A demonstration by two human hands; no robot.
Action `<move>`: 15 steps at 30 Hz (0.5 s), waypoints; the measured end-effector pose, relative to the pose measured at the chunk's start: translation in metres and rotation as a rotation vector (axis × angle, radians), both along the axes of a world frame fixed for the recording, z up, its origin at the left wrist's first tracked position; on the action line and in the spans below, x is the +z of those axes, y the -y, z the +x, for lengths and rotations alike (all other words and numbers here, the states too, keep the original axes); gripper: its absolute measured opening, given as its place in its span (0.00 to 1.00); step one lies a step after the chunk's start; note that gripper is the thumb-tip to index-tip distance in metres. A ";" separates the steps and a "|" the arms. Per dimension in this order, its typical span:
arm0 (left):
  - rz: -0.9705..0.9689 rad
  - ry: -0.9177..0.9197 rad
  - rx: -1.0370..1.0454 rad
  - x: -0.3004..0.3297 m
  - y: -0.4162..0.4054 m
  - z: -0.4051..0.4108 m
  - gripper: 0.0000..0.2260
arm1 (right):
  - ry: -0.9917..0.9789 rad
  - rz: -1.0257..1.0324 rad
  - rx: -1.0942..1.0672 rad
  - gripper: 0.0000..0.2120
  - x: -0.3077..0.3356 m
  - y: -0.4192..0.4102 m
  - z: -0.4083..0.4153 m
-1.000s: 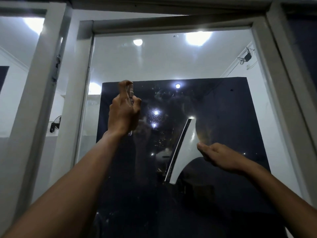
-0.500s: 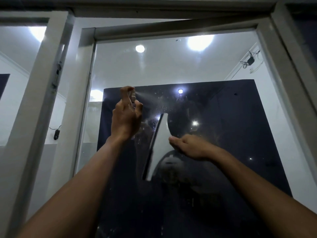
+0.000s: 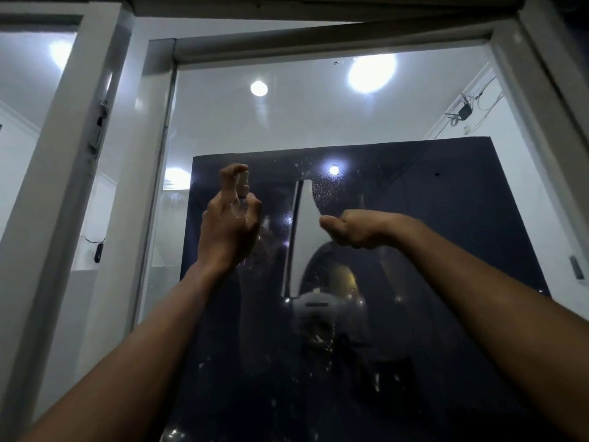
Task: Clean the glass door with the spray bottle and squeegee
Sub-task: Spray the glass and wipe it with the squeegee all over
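The glass door [image 3: 318, 116] fills the view in a pale frame, with a dark panel behind its lower part. My left hand [image 3: 228, 229] is raised in front of the glass and grips a small clear spray bottle [image 3: 243, 186], index finger curled over its white top. Fine droplets [image 3: 322, 191] speckle the glass just right of the nozzle. My right hand [image 3: 353, 228] holds the white squeegee [image 3: 301, 237] by its handle, with the long blade standing nearly upright at the glass, dark rubber edge to the left.
The door frame [image 3: 156, 154] runs up the left side and across the top, with a second white post [image 3: 63, 148] further left. Ceiling lights [image 3: 371, 73] reflect in the glass. A router and cables [image 3: 463, 111] hang high on the right wall.
My right hand has carried the squeegee leftward and upward, close beside the left hand. The left hand sprayed a mist at the glass, and droplets now show there.
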State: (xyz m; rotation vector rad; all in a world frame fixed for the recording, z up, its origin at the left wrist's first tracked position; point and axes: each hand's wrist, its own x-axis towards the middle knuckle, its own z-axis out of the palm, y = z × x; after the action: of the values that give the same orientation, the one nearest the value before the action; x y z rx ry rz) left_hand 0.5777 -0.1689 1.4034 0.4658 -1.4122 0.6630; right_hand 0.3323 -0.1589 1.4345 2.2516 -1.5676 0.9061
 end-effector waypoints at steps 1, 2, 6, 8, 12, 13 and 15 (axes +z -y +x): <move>0.007 0.001 -0.010 -0.001 0.002 -0.001 0.16 | 0.030 0.047 -0.008 0.28 -0.005 -0.004 -0.015; 0.011 0.000 -0.013 -0.002 0.004 -0.004 0.16 | 0.054 0.082 -0.022 0.28 -0.010 -0.007 -0.030; -0.015 -0.021 -0.015 -0.003 0.005 -0.014 0.17 | 0.068 0.171 -0.079 0.28 -0.032 -0.023 -0.078; 0.005 -0.015 -0.044 -0.005 0.002 -0.019 0.17 | 0.067 0.193 -0.083 0.29 -0.041 -0.033 -0.091; 0.026 0.004 -0.044 -0.009 -0.005 -0.020 0.18 | 0.041 0.033 -0.064 0.34 -0.036 -0.049 -0.079; 0.030 0.002 -0.039 -0.009 -0.006 -0.019 0.18 | 0.001 -0.036 -0.073 0.33 -0.031 -0.050 -0.068; 0.036 -0.001 -0.040 -0.009 -0.009 -0.017 0.18 | -0.112 -0.142 -0.118 0.29 -0.021 -0.048 -0.037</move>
State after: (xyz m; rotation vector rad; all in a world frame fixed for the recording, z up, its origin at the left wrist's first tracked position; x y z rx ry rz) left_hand 0.5612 -0.1603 1.3941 0.4649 -1.4315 0.6055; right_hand 0.2957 -0.1108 1.4136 2.0525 -1.5182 0.8176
